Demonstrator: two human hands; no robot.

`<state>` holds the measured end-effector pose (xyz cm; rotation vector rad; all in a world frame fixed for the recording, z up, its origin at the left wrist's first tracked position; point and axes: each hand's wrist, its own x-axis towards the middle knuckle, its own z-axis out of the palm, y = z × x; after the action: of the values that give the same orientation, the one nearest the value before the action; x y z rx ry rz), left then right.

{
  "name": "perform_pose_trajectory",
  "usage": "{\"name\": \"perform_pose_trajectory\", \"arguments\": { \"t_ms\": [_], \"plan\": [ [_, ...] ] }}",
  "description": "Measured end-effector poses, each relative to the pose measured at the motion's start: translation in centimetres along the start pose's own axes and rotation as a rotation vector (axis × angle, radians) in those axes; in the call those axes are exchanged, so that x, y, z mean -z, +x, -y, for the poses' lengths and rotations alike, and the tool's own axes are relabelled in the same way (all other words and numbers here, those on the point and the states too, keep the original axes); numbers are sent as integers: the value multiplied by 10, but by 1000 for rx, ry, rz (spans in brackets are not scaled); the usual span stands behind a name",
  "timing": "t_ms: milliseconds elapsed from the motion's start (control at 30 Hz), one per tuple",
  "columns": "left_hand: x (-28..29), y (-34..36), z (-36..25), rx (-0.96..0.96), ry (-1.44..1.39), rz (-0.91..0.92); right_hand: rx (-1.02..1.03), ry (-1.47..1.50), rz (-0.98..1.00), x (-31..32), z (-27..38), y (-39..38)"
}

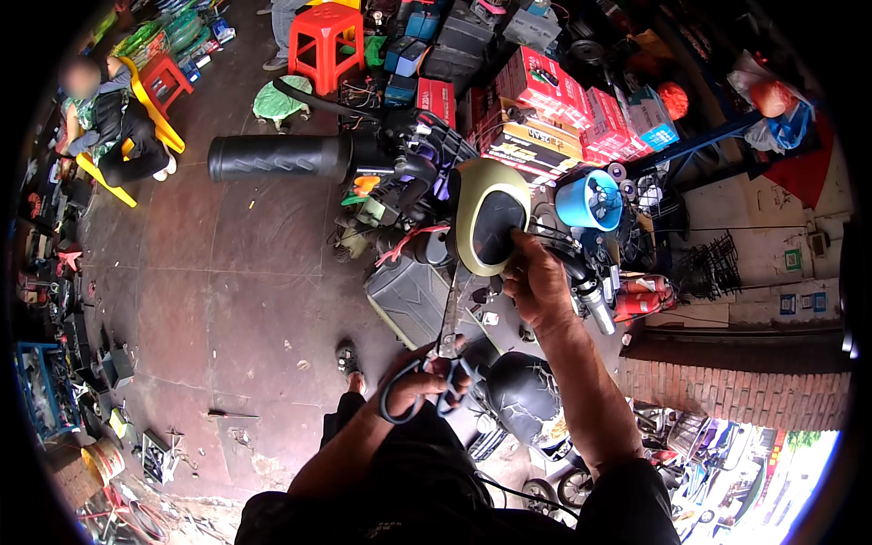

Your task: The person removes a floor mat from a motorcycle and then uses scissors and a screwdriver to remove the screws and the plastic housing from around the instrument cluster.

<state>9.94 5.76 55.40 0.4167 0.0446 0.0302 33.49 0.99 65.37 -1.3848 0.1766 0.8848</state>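
My left hand (425, 380) is closed round the handles of a pair of scissors (448, 341). Their long blades point up, with the tips by the lower edge of an olive-yellow scooter display housing (470, 195). A dark oval screen (501, 227) is set in that housing. My right hand (541, 280) grips the housing's lower right rim, its fingers bent at the screen's edge. To the left sticks out a black handlebar grip (277, 159). Beneath the display a reddish-pink strip (400, 245) hangs among the cables. What lies under my right fingers is hidden.
Red battery boxes (545, 86) are stacked behind the handlebar, beside a light-blue bucket (589, 200). A red stool (325, 45) stands farther back. Another person sits on a yellow chair (168, 136) at far left. A cracked black seat (525, 395) lies close below my right forearm.
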Motion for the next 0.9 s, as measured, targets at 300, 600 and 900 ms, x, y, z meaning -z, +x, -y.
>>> {"name": "perform_pose_trajectory", "arguments": {
  "t_ms": [300,600,900],
  "plan": [
    [31,0,-41,58,853,-188,-16,-15,-1,4,0,6],
    [20,-1,-14,-21,-23,88,5,3,-54,0,-7,4],
    [28,-3,-44,201,-159,153,11,76,57,12,-16,17]
  ]
}}
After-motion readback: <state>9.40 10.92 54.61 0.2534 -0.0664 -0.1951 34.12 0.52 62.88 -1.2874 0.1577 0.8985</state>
